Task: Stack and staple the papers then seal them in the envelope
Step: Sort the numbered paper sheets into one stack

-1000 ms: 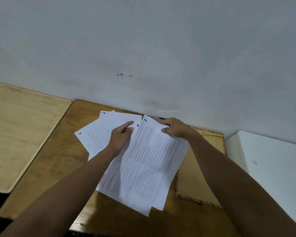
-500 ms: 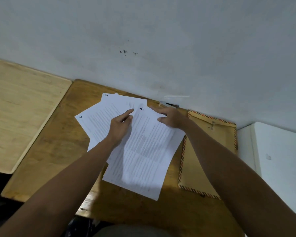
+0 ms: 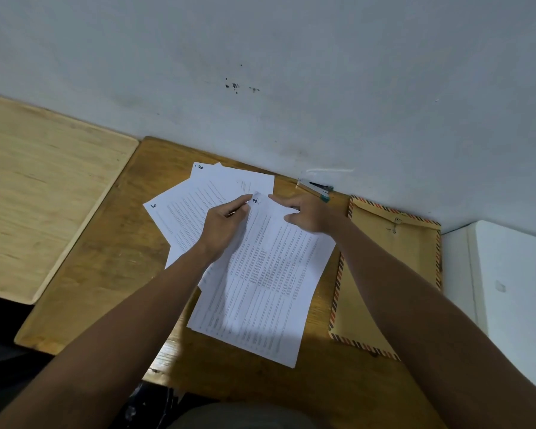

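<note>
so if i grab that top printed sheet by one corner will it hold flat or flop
Probably flop: the top sheet is a single thin page. It looks light, and would likely slide easily over the loose, fanned sheets beneath. The left hand and right hand both rest on it.

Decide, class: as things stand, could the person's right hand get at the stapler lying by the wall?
Probably yes. The stapler lies just beyond the right hand, against the wall, and nothing shows between them. The hand rests on the top sheet with its fingers straight, so it would only need to lift off.
</note>
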